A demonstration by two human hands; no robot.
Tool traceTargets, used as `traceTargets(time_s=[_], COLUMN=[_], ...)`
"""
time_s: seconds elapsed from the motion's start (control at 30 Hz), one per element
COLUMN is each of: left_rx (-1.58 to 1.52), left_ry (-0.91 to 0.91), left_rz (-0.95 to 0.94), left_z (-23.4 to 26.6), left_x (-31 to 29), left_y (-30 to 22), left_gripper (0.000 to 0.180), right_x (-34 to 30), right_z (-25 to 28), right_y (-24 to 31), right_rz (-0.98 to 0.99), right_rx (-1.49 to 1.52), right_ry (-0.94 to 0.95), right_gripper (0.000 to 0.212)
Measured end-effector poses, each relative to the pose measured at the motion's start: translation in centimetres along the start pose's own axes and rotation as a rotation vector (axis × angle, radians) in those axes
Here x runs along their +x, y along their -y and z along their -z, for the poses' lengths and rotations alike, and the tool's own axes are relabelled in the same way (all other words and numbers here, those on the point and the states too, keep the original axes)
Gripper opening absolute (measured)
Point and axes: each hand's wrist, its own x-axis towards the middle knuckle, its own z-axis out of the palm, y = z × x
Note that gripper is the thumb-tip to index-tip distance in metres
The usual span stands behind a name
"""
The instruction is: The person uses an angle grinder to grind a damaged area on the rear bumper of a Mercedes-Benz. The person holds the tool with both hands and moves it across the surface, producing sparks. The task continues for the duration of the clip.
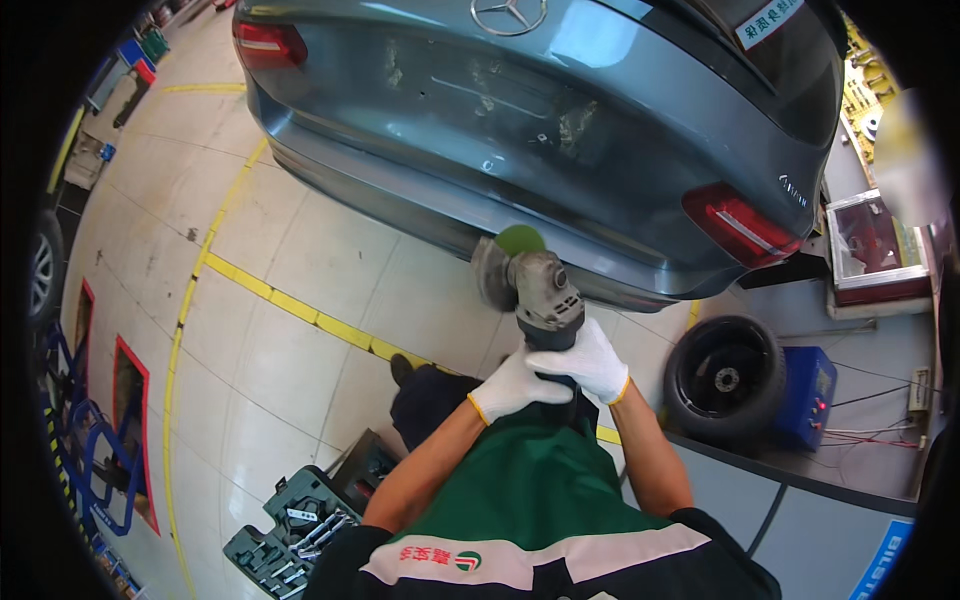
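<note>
Mid-frame, the white-gloved left hand (516, 386) and right hand (592, 362) gripped a grey-black angle grinder (548, 288), seemingly steadying it; moving it called for control.

Pale tiled floor (290, 370) with yellow lines (290, 303) spreads out left of the gloved left hand (515, 388). On it, nearer the wearer's body than that hand, lies an open green tool case (296, 492), a dark box (365, 465) beside it. Well to the right of the gloved right hand (592, 360), a grey workbench (850, 472) carries a black-tyred wheel (725, 378), a blue box (808, 400) next to it, and thin cables (872, 394).
</note>
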Motion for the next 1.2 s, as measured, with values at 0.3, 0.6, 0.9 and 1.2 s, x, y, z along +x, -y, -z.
traceTargets(time_s=[0.3,0.6,0.9,1.2], left_rx=[0.534,0.464,0.119,0.289], left_ry=[-0.684,-0.924,-0.475,-0.642], left_rz=[-0.054,0.188,0.025,-0.012], left_z=[-1.4,-3.0,0.6,2.9], left_x=[4.3,5.7,4.4,4.1], left_y=[0.5,-3.2,-2.1,-1.8], left_gripper=[0.042,0.059,0.066,0.071], right_x=[5.1,8.4,8.4,11.6], right_z=[-1.6,0.1,2.2,-0.6], right_y=[0.1,1.0,0.7,-0.9], right_rz=[0.09,-0.059,-0.05,0.03], right_rx=[-0.391,-0.253,0.459,0.268], right_ry=[-0.476,-0.285,0.099,-0.139], right_gripper=[0.078,0.061,0.041,0.034])
